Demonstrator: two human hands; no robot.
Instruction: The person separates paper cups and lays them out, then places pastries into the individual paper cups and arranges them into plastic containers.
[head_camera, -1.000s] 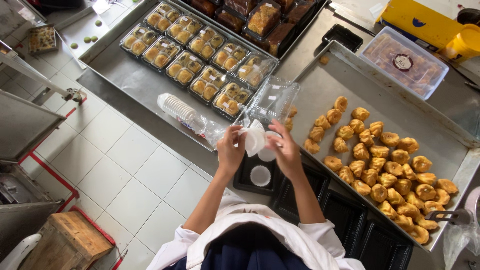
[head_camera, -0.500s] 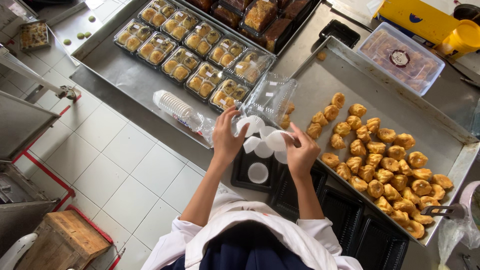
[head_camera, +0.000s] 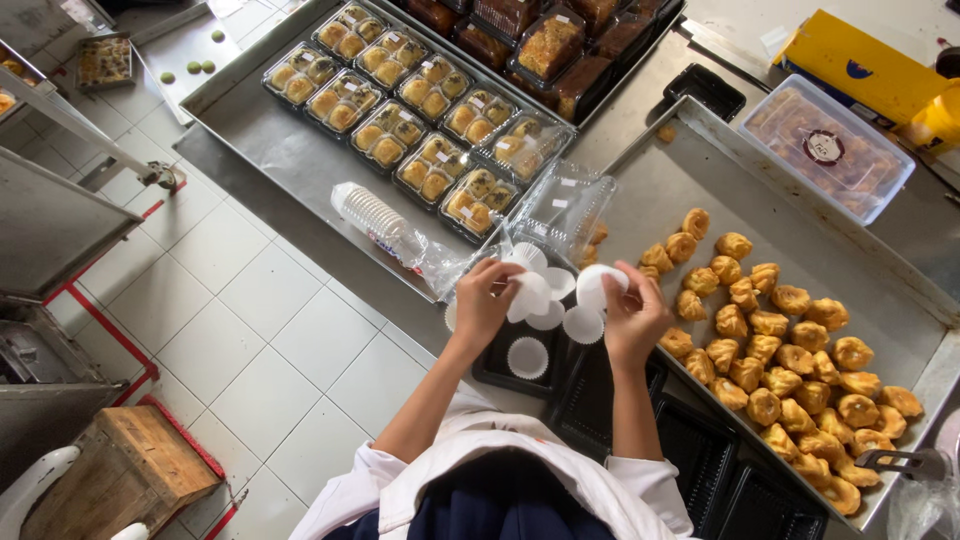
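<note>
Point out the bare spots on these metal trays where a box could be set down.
Bare metal lies on the left steel tray, between the lidded clear pastry boxes and its near rim beside the sleeve of white paper cups. The right steel tray is bare at its far corner, above the golden pastries. It is crowded around both hands.

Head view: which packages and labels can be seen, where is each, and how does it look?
Clear lidded pastry boxes: upper-left tray, small labels.
Lidded tub: upper right, round dark sticker.
Yellow carton: top right corner.
Sleeve of paper cups: tray edge, clear wrap.
</note>
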